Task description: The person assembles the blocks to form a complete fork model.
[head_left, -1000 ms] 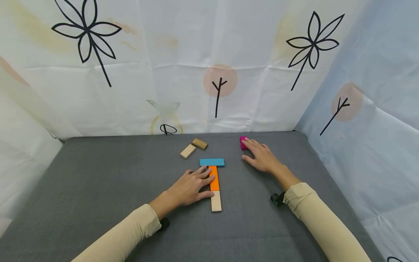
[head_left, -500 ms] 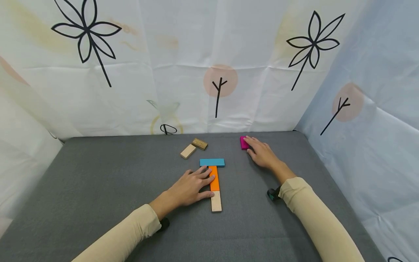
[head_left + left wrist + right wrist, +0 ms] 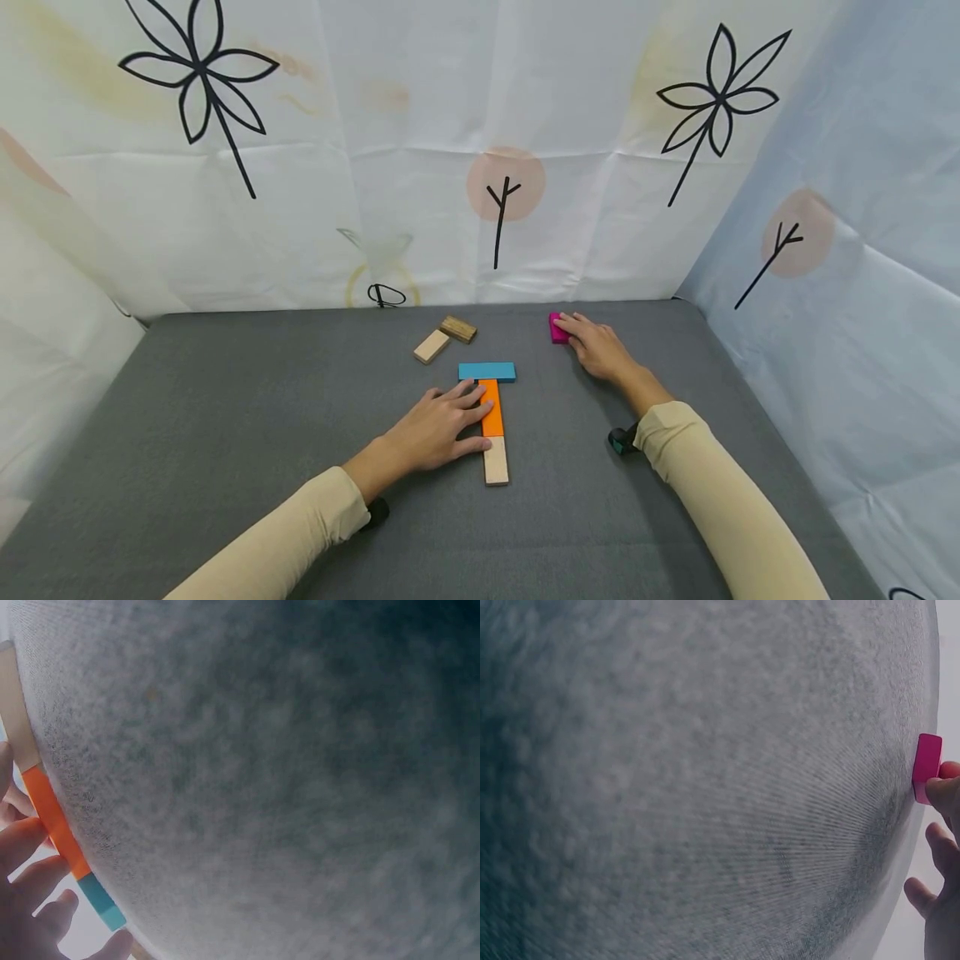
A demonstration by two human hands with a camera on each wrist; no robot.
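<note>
Left hand (image 3: 433, 427) partly hides the orange block (image 3: 495, 419). Right hand (image 3: 604, 352) covers part of the pink block (image 3: 558, 334). Picture edges crop both hands in the wrist views.

This place seems to be a screened corner: creased white fabric sheets (image 3: 420, 108) with black flower drawings (image 3: 199, 68) close three sides of a flat, dark grey cloth-covered table (image 3: 225, 417). Home or lab, I cannot tell.

Grey tabletop (image 3: 225, 433), blue block (image 3: 487, 372), orange block (image 3: 492, 423), magenta block (image 3: 557, 335), three wooden blocks (image 3: 496, 467)
</note>
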